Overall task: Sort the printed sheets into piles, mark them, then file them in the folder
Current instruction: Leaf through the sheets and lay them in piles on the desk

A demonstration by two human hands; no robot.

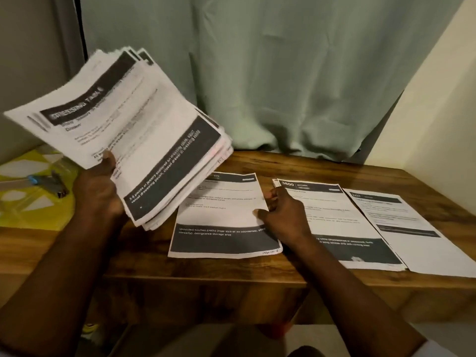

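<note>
Three lots of paper lie side by side on the wooden table (180, 269): a single sheet (219, 220) at left, a thin pile (342, 222) in the middle and a far sheet (404, 228) at right, which touches the pile's right edge. All are print side up, and the first two have dark bands at top and bottom. The single sheet has a handwritten note in its bottom right corner, too small for me to read properly.

Left hand (99, 186) is up off the table, holding the thick stack (144, 130) of printed sheets. The thumb is on the front page and the fingers are hidden behind, so it is clamped round the stack. The stack is tilted, with its top edge away to the upper left and its lower part hanging over the top left of the single sheet. The pages are fanned a bit along the top edge.

Right hand (286, 215) is low on the table between the single sheet and the thin pile, with the wrist across the pile's left side. Its fingers are bent, thumb tip on the sheet's right edge, forefinger near the pile's top left corner. I cannot tell whether it pinches the sheet or only rests on it.

Left of the table I see a yellow patterned surface (38, 217) with a blue-handled tool (47, 180) on it; I can't make out what kind. A green curtain (283, 73) hangs behind the table, with a cream wall (438, 112) at right.
</note>
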